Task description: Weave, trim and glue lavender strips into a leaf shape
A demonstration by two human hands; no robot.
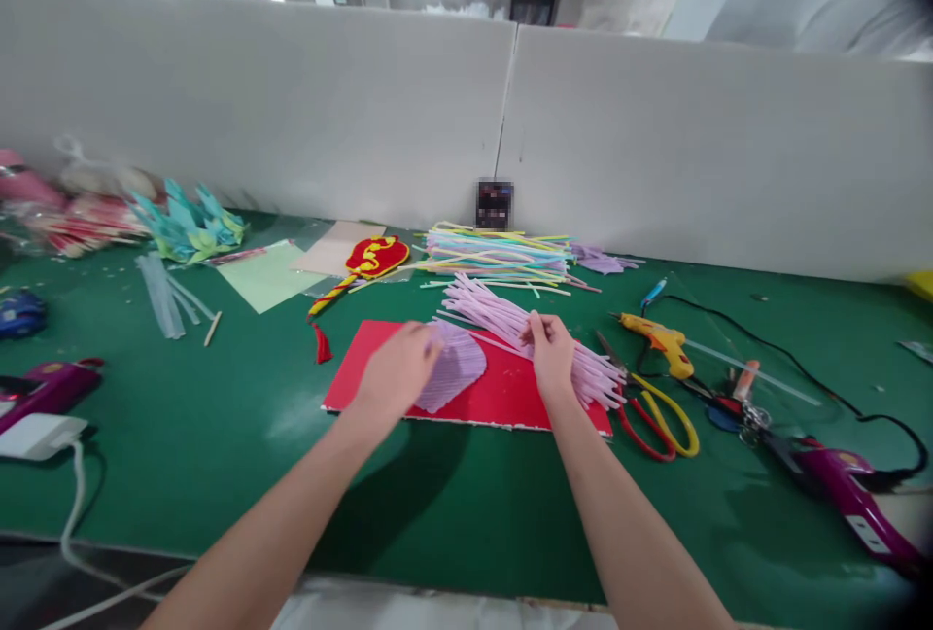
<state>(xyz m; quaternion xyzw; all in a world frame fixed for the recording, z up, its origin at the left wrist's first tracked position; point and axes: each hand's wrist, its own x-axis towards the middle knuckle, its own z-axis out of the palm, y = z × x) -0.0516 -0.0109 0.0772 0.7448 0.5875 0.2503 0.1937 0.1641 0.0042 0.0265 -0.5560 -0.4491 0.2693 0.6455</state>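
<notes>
At the near edge of the green table (473, 533), bare forearms enter from below, cut off by the view. A white cable (78, 494) drops over that edge toward the left, from a white adapter (40, 437) cropped at the side; a purple power strip (849, 494) near the right corner is partly lost in dark vignetting.

Farther in, a red board (510, 406) lies near the table's middle. The left hand (397, 367), blurred, is over the board's left part at the rim of a lilac ribbed disc (458, 367), covering its left side; its fingers are bent, but whether they pinch anything cannot be told. The right hand (552, 353) is on a bundle of lilac chenille stems (481, 304) that slants across the board's far edge to its near right corner. Its thumb and index finger are close together; whether they clamp a stem is hidden.

Scissors (645, 385) with red and yellow handles lie just beside the board's right edge, near a yellow glue gun (660, 340). Beyond its far left corner is a red tasselled ornament (375, 257). Pastel chenille stems (496, 256) lie along the table's far edge; behind them a small dark object (494, 204) is pixelated past reading.
</notes>
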